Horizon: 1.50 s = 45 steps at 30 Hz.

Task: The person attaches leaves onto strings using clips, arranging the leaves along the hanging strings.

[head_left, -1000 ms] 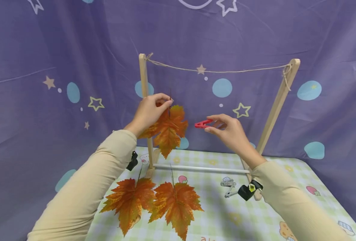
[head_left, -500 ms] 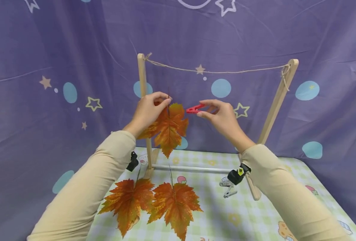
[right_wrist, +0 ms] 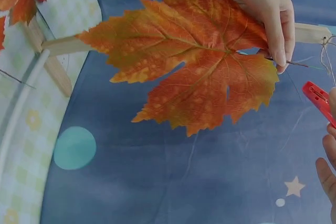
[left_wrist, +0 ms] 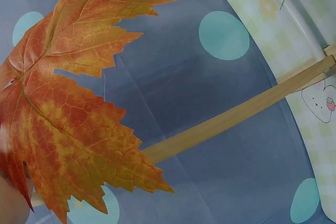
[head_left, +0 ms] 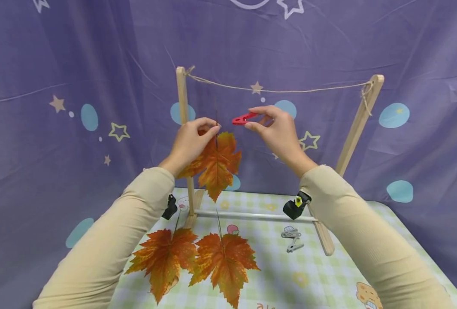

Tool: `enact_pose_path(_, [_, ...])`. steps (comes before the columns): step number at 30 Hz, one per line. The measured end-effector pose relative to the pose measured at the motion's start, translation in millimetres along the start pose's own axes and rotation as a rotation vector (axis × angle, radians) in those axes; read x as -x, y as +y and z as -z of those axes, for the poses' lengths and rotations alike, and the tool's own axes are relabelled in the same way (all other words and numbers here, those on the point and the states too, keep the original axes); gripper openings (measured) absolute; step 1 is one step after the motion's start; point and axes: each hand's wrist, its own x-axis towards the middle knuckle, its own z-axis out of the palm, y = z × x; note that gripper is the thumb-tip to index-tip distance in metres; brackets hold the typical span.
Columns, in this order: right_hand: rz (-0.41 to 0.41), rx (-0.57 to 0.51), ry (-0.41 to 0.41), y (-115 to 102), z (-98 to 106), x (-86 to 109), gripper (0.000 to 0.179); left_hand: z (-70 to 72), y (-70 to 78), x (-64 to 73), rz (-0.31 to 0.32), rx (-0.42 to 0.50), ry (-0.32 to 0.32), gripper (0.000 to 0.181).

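Observation:
My left hand (head_left: 192, 139) pinches the thin stem of an orange maple leaf (head_left: 217, 165) between thumb and fingertips; the leaf hangs below the hand, in front of the left post. In the left wrist view the leaf (left_wrist: 79, 98) covers most of that hand. To the right of the stem, my right hand (head_left: 276, 131) pinches a red clothespin (head_left: 244, 119), its nose pointing left, apart from the leaf. The right wrist view shows the red clothespin (right_wrist: 317, 99) at the right edge, with the stem close by. Above both hands runs a twine line (head_left: 282, 91).
The twine is tied between two wooden posts (head_left: 349, 128) joined low down by a white rod (head_left: 251, 216). Two more maple leaves (head_left: 168, 259) lie on the checked tablecloth (head_left: 278, 274) at the front left. Grey clothespins (head_left: 291, 234) lie toward the right. A purple curtain (head_left: 228, 51) hangs behind.
My right hand has risen and moved left with the red clothespin, from lower right of the leaf to beside the upper stem. The left hand and its leaf have stayed nearly still.

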Motion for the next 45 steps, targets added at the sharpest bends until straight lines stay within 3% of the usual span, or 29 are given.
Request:
enact_pose_path(8, [0.069,0.074,0.021,-16,-1,-20.0,0.039,-2.2,1.9,-1.3,0.007,0.041,0.01,0.026])
enact_pose_path(13, [0.053,0.128,0.053,-22,-4,-28.0,0.037,-1.6,0.2,-4.0,0.008,0.055,0.029,0.026])
enact_pose_path(25, [0.046,0.107,0.142,-28,-18,-37.8,0.031,1.4,-7.7,-4.9,0.015,0.037,0.038,0.026])
enact_pose_path(33, [0.128,0.077,0.221,-35,-26,-49.9,0.027,2.7,-10.0,-2.7,0.002,0.044,0.046,0.024])
enact_pose_path(45, [0.049,0.182,0.21,-49,-27,-68.9,0.026,8.8,-10.7,0.9,-0.009,0.036,0.053,0.025])
